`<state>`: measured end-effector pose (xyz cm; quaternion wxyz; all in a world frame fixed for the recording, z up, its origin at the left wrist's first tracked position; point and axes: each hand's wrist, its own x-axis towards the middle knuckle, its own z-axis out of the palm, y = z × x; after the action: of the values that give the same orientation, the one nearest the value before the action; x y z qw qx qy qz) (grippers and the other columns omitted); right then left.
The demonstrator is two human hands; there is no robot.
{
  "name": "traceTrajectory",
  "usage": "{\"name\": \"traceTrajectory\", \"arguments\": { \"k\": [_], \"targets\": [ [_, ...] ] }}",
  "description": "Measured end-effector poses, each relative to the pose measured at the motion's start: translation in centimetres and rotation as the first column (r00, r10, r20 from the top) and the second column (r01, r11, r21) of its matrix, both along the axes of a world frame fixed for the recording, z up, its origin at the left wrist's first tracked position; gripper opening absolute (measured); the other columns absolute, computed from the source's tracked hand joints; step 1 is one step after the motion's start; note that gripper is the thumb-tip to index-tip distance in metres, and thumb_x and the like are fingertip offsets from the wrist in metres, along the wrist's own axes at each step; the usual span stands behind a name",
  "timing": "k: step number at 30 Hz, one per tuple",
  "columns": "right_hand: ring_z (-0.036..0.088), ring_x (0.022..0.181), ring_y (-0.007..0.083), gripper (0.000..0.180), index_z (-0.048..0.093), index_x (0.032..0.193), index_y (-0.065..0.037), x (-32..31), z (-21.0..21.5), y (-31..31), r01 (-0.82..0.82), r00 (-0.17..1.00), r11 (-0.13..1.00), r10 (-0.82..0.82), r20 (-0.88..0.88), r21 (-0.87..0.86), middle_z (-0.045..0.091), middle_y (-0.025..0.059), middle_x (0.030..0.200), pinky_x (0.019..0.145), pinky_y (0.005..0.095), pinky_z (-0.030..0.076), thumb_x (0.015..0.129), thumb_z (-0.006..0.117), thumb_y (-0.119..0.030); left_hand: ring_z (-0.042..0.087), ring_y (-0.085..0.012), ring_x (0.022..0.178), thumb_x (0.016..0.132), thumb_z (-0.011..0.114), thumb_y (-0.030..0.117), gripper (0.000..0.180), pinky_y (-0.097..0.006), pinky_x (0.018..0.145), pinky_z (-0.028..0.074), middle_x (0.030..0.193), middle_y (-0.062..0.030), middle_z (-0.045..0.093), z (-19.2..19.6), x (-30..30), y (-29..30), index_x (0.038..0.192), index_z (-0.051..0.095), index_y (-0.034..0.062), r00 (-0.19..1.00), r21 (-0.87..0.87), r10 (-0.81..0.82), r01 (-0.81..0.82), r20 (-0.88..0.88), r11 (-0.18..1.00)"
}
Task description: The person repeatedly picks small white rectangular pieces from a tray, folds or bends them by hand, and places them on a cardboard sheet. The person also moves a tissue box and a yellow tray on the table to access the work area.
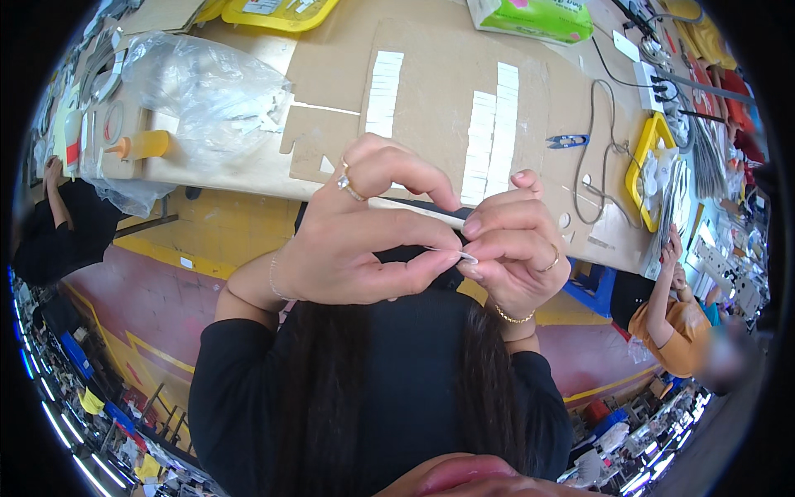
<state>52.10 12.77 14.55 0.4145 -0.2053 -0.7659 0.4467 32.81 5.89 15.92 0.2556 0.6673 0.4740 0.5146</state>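
My left hand [368, 224], with rings and a thin bracelet, pinches thumb and forefinger together just beyond the table's near edge. Facing it, my right hand [522, 244] has its thumb and forefinger closed too. A small white strip [469, 258] shows between the meeting fingertips, gripped from both sides; its exact kind is too small to make out. Past my hands, a flat sheet of cardboard [439, 83] bears columns of similar white pieces: one column [385, 91] on the left and two columns [480, 141] on the right, side by side.
A clear plastic bag [199, 91] and a yellow bottle [145, 145] lie at left. Thread snips [568, 142], a looped cord [592, 174] and a yellow tray [650, 157] are at right. A green pack [534, 18] stands far back. Other people's arms [658, 319] show at both sides.
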Motion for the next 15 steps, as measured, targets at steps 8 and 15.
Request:
{"name": "traceTrajectory", "arguments": {
  "k": [8,15],
  "targets": [
    [0.063,0.081,0.0115,0.022,0.069,0.084,-0.018,-0.09,0.23,0.01,-0.021,1.0,0.999,0.022,-0.011,0.024,0.067,-0.0043,0.085,0.097,0.0397,0.029,0.068,0.085,-0.02,0.051,-0.0234,0.091,0.068,0.078,0.011,0.014,-0.034,0.078,0.041,0.103,-0.0072,0.061,-0.21,-0.49,-0.01,0.081,0.073,0.0116,0.997,0.077,-0.069,0.072,-0.042,0.994],
    [0.063,0.08,0.0111,0.022,0.069,0.083,-0.019,-0.21,0.29,-0.09,0.004,1.0,1.0,-0.004,-0.001,0.031,0.066,-0.0049,0.084,0.097,0.0382,0.029,0.069,0.085,-0.02,0.05,-0.0236,0.091,0.068,0.079,0.012,0.015,-0.032,0.076,0.042,0.103,-0.0081,0.061,-0.31,-0.41,-0.06,0.082,0.073,0.0117,0.998,0.076,-0.053,0.056,-0.041,0.996]
  ]
}}
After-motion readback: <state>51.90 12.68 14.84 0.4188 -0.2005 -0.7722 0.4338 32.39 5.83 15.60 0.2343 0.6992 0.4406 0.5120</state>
